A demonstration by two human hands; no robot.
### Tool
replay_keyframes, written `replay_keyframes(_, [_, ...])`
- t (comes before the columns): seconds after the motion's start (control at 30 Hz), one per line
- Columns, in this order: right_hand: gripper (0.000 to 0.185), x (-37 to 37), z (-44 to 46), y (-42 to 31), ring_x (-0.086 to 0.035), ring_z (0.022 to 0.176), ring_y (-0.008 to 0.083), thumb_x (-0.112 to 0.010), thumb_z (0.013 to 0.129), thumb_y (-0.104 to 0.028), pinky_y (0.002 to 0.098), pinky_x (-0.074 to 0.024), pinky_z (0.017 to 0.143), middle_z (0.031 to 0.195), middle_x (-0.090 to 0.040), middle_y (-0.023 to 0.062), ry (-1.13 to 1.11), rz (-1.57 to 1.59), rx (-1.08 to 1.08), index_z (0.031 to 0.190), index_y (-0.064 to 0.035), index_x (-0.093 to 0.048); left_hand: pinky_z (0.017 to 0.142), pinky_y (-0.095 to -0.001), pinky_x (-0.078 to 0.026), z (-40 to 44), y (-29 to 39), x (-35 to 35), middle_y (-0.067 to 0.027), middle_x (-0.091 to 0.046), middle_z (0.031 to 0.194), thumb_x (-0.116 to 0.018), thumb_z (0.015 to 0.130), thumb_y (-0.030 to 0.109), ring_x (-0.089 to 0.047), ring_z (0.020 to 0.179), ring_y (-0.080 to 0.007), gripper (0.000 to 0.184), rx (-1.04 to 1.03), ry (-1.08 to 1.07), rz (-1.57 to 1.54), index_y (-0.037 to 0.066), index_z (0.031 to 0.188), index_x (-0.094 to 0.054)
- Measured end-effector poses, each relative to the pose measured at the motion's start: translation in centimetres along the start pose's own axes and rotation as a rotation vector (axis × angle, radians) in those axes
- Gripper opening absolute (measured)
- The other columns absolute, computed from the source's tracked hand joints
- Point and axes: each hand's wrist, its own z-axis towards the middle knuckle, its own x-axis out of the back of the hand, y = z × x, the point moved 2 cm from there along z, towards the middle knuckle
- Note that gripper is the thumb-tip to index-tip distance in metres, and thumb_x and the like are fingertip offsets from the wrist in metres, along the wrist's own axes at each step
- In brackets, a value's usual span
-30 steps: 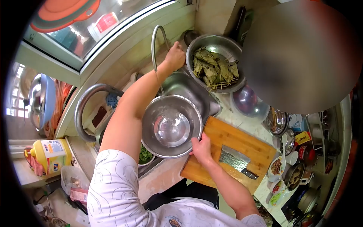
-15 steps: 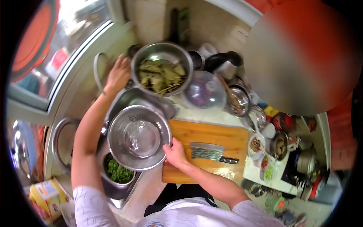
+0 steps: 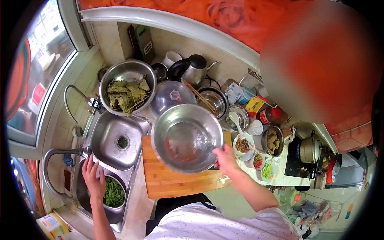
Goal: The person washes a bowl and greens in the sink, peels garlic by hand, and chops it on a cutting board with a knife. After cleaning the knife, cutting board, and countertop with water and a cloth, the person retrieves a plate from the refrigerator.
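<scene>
My right hand point(image 3: 226, 161) grips a wide stainless-steel basin point(image 3: 165, 149) by its right rim and holds it above the wooden cutting board point(image 3: 172, 185). The basin looks shiny inside; I cannot tell if water is in it. It hides much of the board and nearly all of the cleaver on it. My left hand point(image 3: 94, 179), fingers apart and holding nothing, hovers over the nearer sink bowl, beside a metal pot point(image 3: 125, 196) of chopped greens point(image 3: 113, 193). A curved faucet point(image 3: 47, 172) stands left of that hand. The farther sink bowl point(image 3: 105, 138) shows its drain.
Behind the sink stands a steel bowl point(image 3: 130, 67) of dried leaves point(image 3: 127, 94). Alongside are a clear domed lid point(image 3: 173, 96), a kettle point(image 3: 195, 74) and nested pans point(image 3: 216, 102). Small dishes of chopped food point(image 3: 267, 170) and a stove point(image 3: 294, 158) lie to the right.
The basin has moved from over the sink to over the board, in my right hand. My left hand has come back from beside the leaf bowl to the nearer sink. The view has turned.
</scene>
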Motion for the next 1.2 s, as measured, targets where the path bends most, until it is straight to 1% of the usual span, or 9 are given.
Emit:
replay_keyframes(0.13, [0.01, 4.0, 4.0, -1.8, -0.048, 0.042, 0.0136, -0.055, 0.078, -0.006, 0.0273, -0.037, 0.033, 0.065, -0.055, 0.0044, 0.216, 0.104, 0.151, 0.088, -0.0047, -0.052, 0.101, -0.04, -0.036, -6.4, -0.6, 0.7, -0.0147, -0.052, 0.129, -0.059, 0.08, 0.002, -0.045, 0.12, -0.0314, 0.024, 0.295, -0.016, -0.177, -0.001, 0.103, -0.061])
replay_keyframes(0.2, [0.017, 6.1, 8.0, -1.2, -0.05, 0.046, 0.015, -0.052, 0.079, -0.004, 0.0278, -0.039, 0.034, 0.076, -0.059, 0.0071, 0.241, 0.126, 0.201, 0.096, -0.003, -0.053, 0.1, -0.0384, -0.037, -9.1, -0.9, 0.5, -0.0157, -0.052, 0.128, -0.059, 0.081, 0.003, -0.047, 0.119, -0.0307, 0.023, 0.406, 0.021, -0.244, -0.001, 0.104, -0.061])
replay_keyframes(0.3, [0.015, 7.4, 12.6, -1.6, -0.051, 0.048, 0.0151, -0.052, 0.081, -0.005, 0.0284, -0.0392, 0.036, 0.075, -0.059, 0.0066, 0.203, 0.25, 0.224, 0.096, -0.0036, -0.051, 0.096, -0.0339, -0.041, -12.9, -1.9, -1.2, -0.0173, -0.057, 0.122, -0.059, 0.083, 0.003, -0.055, 0.112, -0.0265, 0.027, 0.587, 0.061, -0.361, -0.003, 0.109, -0.06])
replay_keyframes(0.47, [0.015, 6.8, 17.0, -3.0, -0.051, 0.051, 0.0164, -0.053, 0.084, -0.007, 0.0283, -0.0398, 0.038, 0.077, -0.058, 0.007, 0.275, 0.372, 0.198, 0.098, -0.0046, -0.048, 0.093, -0.0314, -0.043, -14.9, 2.2, -2.8, -0.0162, -0.06, 0.117, -0.058, 0.084, 0.004, -0.057, 0.107, -0.0223, 0.037, 0.824, 0.018, -0.541, -0.003, 0.12, -0.055])
replay_keyframes(0.53, [0.016, 6.4, 17.0, -3.9, -0.052, 0.052, 0.0158, -0.056, 0.079, -0.005, 0.0267, -0.0402, 0.04, 0.075, -0.057, 0.005, 0.311, 0.326, 0.169, 0.094, -0.0069, -0.049, 0.091, -0.0311, -0.044, -15.2, 3.3, -2.8, -0.0159, -0.061, 0.115, -0.059, 0.083, 0.006, -0.059, 0.104, -0.0216, 0.038, 0.838, 0.016, -0.505, -0.003, 0.12, -0.055])
replay_keyframes(0.93, [0.029, 6.1, 17.6, -4.2, -0.053, 0.051, 0.0187, -0.062, 0.083, -0.022, 0.0316, -0.0466, 0.04, 0.075, -0.057, 0.0082, 0.119, 0.222, 0.022, 0.103, -0.007, -0.048, 0.086, -0.029, -0.045, -15.7, 3.9, -3.7, -0.0156, -0.063, 0.109, -0.06, 0.084, 0.01, -0.059, 0.1, -0.0201, 0.035, 0.868, -0.025, -0.634, -0.003, 0.117, -0.058])
replay_keyframes(1.03, [0.035, 6.5, 18.5, -3.0, -0.056, 0.055, 0.0202, -0.061, 0.084, -0.031, 0.0316, -0.0485, 0.045, 0.076, -0.058, 0.0094, 0.09, 0.294, -0.009, 0.103, -0.0035, -0.05, 0.086, -0.0286, -0.045, -16.4, 1.8, -5.1, -0.0128, -0.064, 0.108, -0.06, 0.085, 0.01, -0.059, 0.099, -0.0173, 0.033, 0.909, 0.091, -0.676, -0.003, 0.115, -0.059])
replay_keyframes(1.1, [0.03, 6.9, 20.1, -2.1, -0.06, 0.063, 0.0184, -0.056, 0.088, -0.029, 0.0272, -0.0493, 0.049, 0.081, -0.062, 0.0105, -0.127, 0.314, -0.036, 0.101, -0.0022, -0.054, 0.087, -0.0282, -0.045, -20.7, -1.3, -5.7, -0.0111, -0.065, 0.106, -0.06, 0.086, 0.01, -0.06, 0.097, -0.0162, 0.031, 1.048, 0.24, -0.662, -0.003, 0.114, -0.06])
replay_keyframes(1.2, [0.03, 6.3, 18.0, -2.8, -0.061, 0.065, 0.0198, -0.054, 0.089, -0.031, 0.0275, -0.0517, 0.053, 0.077, -0.062, 0.0104, -0.031, 0.304, -0.037, 0.094, -0.0013, -0.054, 0.085, -0.0265, -0.046, -23.1, -5.1, -8.0, -0.0091, -0.065, 0.103, -0.059, 0.086, 0.008, -0.061, 0.094, -0.0152, 0.026, 1.164, 0.325, -0.684, -0.002, 0.11, -0.062])
